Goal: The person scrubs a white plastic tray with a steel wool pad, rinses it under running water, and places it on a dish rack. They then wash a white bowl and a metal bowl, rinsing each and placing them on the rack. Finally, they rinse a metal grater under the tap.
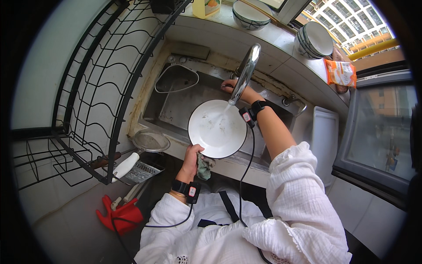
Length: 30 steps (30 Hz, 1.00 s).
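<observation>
My left hand (pixel 191 161) grips the near rim of a white dish with a dark edge (pixel 217 132), and a grey-green cloth (pixel 204 167) hangs at the same hand. Water runs from the chrome faucet (pixel 246 74) onto the dish, where small bits lie. Beyond the dish, my right hand (pixel 231 86) reaches behind the spout, near the faucet's base; the spout partly covers it, so whether it grips anything is hidden. Under the dish lies the stainless steel sink (pixel 174 109), with a triangular white-rimmed strainer basket (pixel 177 79) in its far left corner.
A black wire rack (pixel 123 89) rises at left, above a mesh strainer (pixel 151 141), a metal grater (pixel 140 172) and red rubber gloves (pixel 123 216). Stacked bowls (pixel 316 41), more bowls (pixel 252 15) and an orange packet (pixel 341 73) stand on the ledge. A white tray (pixel 324 142) leans at right.
</observation>
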Each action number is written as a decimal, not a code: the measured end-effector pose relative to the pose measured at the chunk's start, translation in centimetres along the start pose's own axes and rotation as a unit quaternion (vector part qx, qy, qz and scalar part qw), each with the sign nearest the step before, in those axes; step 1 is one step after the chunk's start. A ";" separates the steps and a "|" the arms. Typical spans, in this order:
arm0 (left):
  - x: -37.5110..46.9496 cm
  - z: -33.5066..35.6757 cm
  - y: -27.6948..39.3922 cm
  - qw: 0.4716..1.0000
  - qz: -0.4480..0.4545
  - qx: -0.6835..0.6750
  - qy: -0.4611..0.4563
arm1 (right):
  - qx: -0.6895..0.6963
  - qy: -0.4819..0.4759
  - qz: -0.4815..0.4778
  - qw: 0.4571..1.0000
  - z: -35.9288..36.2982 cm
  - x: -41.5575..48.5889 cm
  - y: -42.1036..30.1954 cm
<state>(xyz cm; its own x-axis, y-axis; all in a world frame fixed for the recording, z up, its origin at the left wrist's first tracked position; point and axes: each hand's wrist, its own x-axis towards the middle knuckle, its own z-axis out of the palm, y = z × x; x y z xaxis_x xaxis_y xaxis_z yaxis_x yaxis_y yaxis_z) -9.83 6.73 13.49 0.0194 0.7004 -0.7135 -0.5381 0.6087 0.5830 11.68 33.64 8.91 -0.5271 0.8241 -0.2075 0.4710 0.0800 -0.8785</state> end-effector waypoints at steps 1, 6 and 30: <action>0.2 -0.3 -0.1 1.000 -0.011 -0.001 -0.001 | 0.035 0.018 0.002 0.999 -0.1 0.5 0.3; -0.2 -1.1 -1.0 1.000 0.007 0.001 0.002 | -0.030 0.062 0.045 0.997 -1.6 -1.0 1.6; -8.3 6.4 -5.4 0.985 0.034 0.132 -0.110 | -0.229 0.039 -0.112 0.966 7.1 -28.3 -13.2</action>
<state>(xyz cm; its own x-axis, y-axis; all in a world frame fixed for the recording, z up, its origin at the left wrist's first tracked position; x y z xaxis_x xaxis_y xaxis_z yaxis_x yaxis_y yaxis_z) -1.68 0.07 18.75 0.1879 0.7892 -0.5847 -0.3066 0.6127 0.7285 15.35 5.24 23.33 -0.6056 0.7957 0.0137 0.6241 0.4856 -0.6121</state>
